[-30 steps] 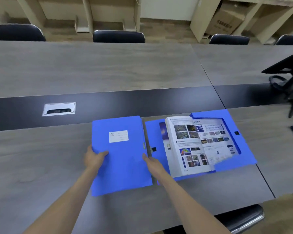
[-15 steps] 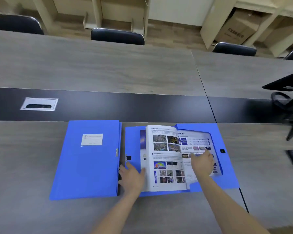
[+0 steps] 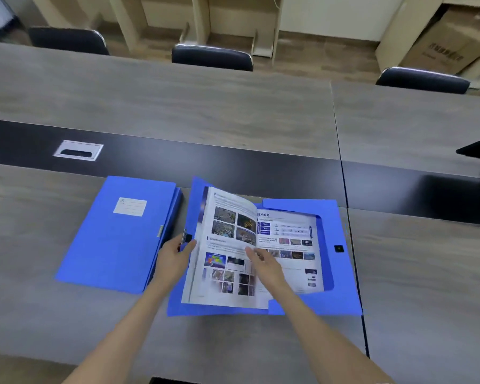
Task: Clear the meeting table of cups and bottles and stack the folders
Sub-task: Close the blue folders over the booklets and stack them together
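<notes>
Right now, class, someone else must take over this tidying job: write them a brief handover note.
Left hand: gripping the raised left flap of the open blue folder.
Right hand: flat on the brochure lying open inside it.
Closed blue folder lies beside it, to the left.
Done: no cups or bottles in view on the table.
Left: shut the brochure and folder, stack both folders.

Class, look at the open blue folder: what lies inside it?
Inside the open blue plastic folder lies an open white brochure with printed photos, its left page lifted. The right hand covers part of it; anything beneath the brochure is hidden.
</notes>
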`<state>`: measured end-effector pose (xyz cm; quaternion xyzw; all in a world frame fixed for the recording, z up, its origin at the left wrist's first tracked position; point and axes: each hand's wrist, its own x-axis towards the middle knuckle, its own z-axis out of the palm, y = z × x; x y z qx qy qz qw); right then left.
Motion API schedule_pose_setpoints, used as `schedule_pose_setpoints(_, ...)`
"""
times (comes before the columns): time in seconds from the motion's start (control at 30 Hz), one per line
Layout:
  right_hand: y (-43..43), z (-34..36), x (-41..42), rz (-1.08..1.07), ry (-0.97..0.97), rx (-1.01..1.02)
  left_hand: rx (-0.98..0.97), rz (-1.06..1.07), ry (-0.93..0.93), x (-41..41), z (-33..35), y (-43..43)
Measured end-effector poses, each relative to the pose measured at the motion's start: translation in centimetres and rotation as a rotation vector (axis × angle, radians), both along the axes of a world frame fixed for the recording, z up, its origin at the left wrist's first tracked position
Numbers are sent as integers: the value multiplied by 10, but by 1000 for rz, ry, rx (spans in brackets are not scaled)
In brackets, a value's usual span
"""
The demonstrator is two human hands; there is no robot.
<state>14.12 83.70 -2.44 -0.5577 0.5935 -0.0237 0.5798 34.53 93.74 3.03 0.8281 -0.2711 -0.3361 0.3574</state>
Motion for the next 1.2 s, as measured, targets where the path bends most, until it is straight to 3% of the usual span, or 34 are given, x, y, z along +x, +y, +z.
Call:
schedule_pose_setpoints(0.13,4,0,15,-64,-72,219,-39,-57,-138,-15,44,-7)
schedule_pose_setpoints(0.2,0,4,12,-166,-41,19,8,-117,-337,-22,58,-13)
schedule_pose_setpoints(0.3,-25,8,-24,-403,352,-431,139,-240,-574,-45,73,-31)
schedule_pose_setpoints(0.33,-35,11,-40,-457,486,-426,187,-285,-610,-58,76,-38)
schedule_pose_setpoints(0.4,-47,10,-65,-522,522,-159,225,-390,-676,-95,79,-49)
schedule_pose_setpoints(0.47,-45,8,-75,-496,355,20,185,-466,-610,-132,76,-54)
schedule_pose_setpoints(0.6,-28,11,-80,-543,127,42,138,-424,-204,-143,30,-55)
schedule_pose_setpoints(0.73,-13,13,-83,-687,-60,59,376,-349,-13,-100,-33,-47)
schedule_pose_setpoints(0.9,10,11,-71,-626,-162,22,524,-328,-161,-97,-55,-55)
schedule_pose_setpoints(1.07,17,-5,-55,-520,41,-160,628,-341,-348,-104,-67,-68)
schedule_pose_setpoints(1.2,9,-16,-62,-630,120,-129,488,-250,-314,-82,-77,-71)
